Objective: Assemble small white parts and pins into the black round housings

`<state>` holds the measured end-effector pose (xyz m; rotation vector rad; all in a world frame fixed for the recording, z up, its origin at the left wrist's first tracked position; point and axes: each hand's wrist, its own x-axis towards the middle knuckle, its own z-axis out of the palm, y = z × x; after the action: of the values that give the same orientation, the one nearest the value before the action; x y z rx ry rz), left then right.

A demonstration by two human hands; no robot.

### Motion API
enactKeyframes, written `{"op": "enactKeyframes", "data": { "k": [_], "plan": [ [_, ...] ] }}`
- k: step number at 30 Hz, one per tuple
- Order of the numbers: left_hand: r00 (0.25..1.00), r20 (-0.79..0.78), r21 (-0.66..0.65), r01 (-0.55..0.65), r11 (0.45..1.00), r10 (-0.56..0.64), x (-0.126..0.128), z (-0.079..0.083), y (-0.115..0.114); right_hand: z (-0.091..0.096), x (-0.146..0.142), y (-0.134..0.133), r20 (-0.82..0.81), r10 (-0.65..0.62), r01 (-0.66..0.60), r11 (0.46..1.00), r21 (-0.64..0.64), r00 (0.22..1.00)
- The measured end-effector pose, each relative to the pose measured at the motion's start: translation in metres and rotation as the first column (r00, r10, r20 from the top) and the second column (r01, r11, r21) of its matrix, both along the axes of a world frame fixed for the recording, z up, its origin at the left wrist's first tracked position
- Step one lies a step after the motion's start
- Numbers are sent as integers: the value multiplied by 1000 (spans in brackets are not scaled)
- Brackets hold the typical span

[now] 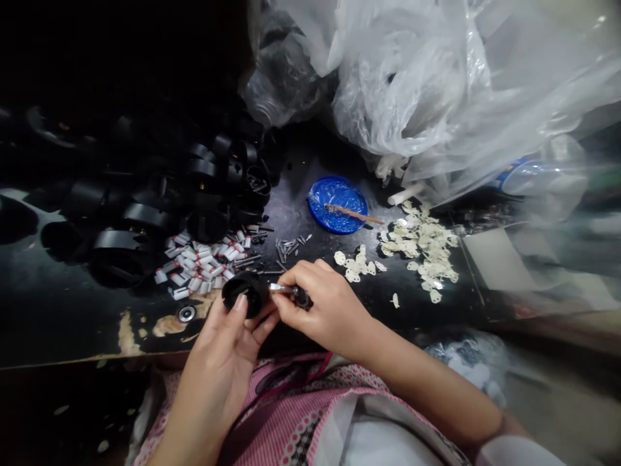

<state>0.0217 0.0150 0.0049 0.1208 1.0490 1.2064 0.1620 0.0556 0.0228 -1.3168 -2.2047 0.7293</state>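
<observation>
My left hand [220, 359] is closed around a black round plastic housing [244, 292], thumb on its near rim and fingers beneath it. The hollow side faces up toward me. To its right, my right hand [323, 304] pinches a small dark-handled tool [301, 296] with a pale, shiny tip. That tip points left at the housing's side wall; I cannot tell whether it touches. Just left of the housing lies a pile of small white cylinders with red ends [206, 262]. Small springs [290, 247] are scattered behind my hands.
Several black housings [121, 255] crowd the left side. A blue lid [323, 222] holding clear, shiny stuff and a wooden stick [354, 212] sits behind my hands. Cream-coloured flat pieces [422, 243] lie at right. A metal ring [186, 314] is near the worn table edge. Plastic bags [402, 84] fill the back.
</observation>
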Motion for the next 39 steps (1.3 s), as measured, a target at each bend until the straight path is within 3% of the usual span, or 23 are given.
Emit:
{"op": "enactKeyframes", "data": {
  "k": [4,10,15,19,22,26,28,32,34,36,37,39],
  "plan": [
    [993,-115,73,-15,997,23,3,-2,-2,1,4,-2,12,-4,3,1000,22,1000],
    [989,-145,10,21,1000,-19,3,-2,-4,9,8,-2,-152,8,-12,1000,-27,988],
    [992,-94,19,83,996,-81,7,-4,-5,7,8,-2,-21,-19,21,994,103,1000],
    [992,-86,25,97,995,-95,10,-4,-5,7,8,-1,49,23,-32,982,185,999],
    [990,-90,16,106,994,-104,10,-4,-5,9,9,1,160,88,-118,976,185,983],
    [973,-123,52,203,978,-195,2,-8,-6,12,9,1,261,132,-177,972,157,956],
    [956,-165,3,247,969,-243,-6,-15,-8,13,8,-2,287,136,-181,974,137,948],
    [943,-157,-214,258,942,-294,-17,-30,-9,19,14,-4,307,138,-161,986,50,942],
    [950,-98,-267,263,927,-298,-17,-30,-8,23,28,-3,256,115,-121,993,6,960],
    [960,-53,-271,252,929,-276,-13,-23,-6,26,48,2,243,-25,24,1000,4,970],
    [966,-42,-261,235,936,-255,-11,-20,-5,26,58,5,294,-159,159,987,24,942],
    [975,-34,-244,203,948,-218,-6,-14,-3,22,76,12,437,-283,307,952,17,854]
  ]
}}
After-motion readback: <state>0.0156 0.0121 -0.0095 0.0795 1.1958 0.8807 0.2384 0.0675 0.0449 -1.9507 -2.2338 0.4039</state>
